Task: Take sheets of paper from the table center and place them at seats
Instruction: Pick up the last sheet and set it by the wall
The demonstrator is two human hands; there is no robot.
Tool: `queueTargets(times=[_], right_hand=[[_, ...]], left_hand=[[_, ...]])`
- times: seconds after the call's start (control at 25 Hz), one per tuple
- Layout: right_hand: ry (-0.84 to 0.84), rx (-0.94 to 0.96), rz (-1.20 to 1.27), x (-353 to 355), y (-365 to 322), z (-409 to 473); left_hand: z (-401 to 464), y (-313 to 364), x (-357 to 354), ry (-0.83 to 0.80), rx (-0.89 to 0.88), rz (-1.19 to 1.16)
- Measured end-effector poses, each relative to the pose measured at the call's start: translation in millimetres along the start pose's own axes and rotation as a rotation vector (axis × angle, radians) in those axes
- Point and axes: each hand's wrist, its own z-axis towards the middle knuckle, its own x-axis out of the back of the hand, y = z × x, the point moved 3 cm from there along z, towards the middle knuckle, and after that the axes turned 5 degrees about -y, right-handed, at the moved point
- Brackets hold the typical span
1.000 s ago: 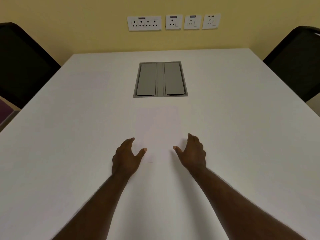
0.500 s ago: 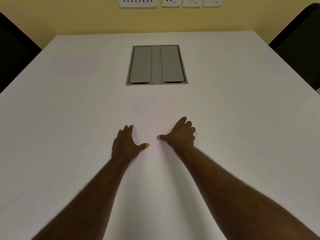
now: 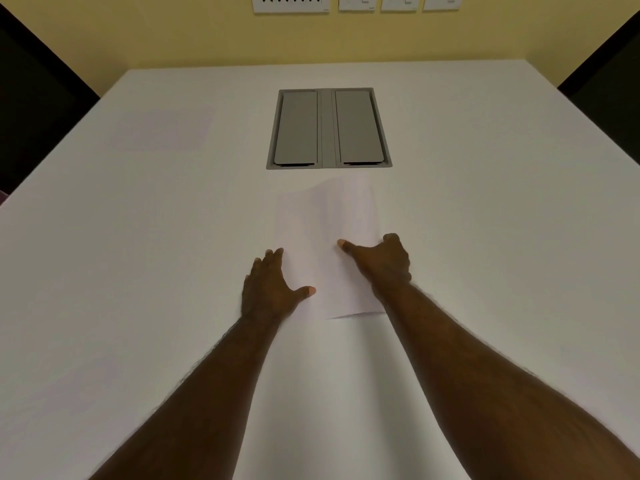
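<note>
White sheets of paper (image 3: 298, 216) lie in the middle of the white table (image 3: 485, 220), just in front of the grey cable box. My right hand (image 3: 381, 261) pinches the right edge of the top sheet (image 3: 346, 271), thumb on top and fingers curled under it; that sheet bows upward and its near edge casts a shadow. My left hand (image 3: 270, 289) rests flat on the left edge of the paper, fingers straight and thumb spread. Another sheet (image 3: 162, 129) lies flat at the far left seat.
A grey cable box (image 3: 329, 128) with two shut lids is set into the table beyond the paper. Black chairs stand at the left (image 3: 34, 98) and right (image 3: 609, 71) sides. Wall sockets (image 3: 291, 1) line the yellow wall behind.
My right hand has closed on the top sheet's right edge and raised it off the pile. My left hand has stayed pressed at the left edge.
</note>
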Motion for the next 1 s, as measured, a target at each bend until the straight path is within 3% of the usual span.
queueTargets(times=[0.32,0.52,0.64,1.0], right_hand=[[-0.039,0.164,0.051,16.4,16.2,27.3],[-0.109,0.253,0.496,19.0,36.8,4.4],[-0.164,0.247,0.611,23.6,44.5,-5.7],[-0.167,0.330,0.612,77.2,16.2,-73.7]], left_hand=[[-0.4,-2.5,2.5,0.005,-0.031,-0.093],[3.4,-7.1,17.9,0.122,0.090,-0.491],[2.1,-2.3,34.2,0.261,0.131,-0.725],[-72.8,22.3,86.1,0.463,0.027,-0.715]])
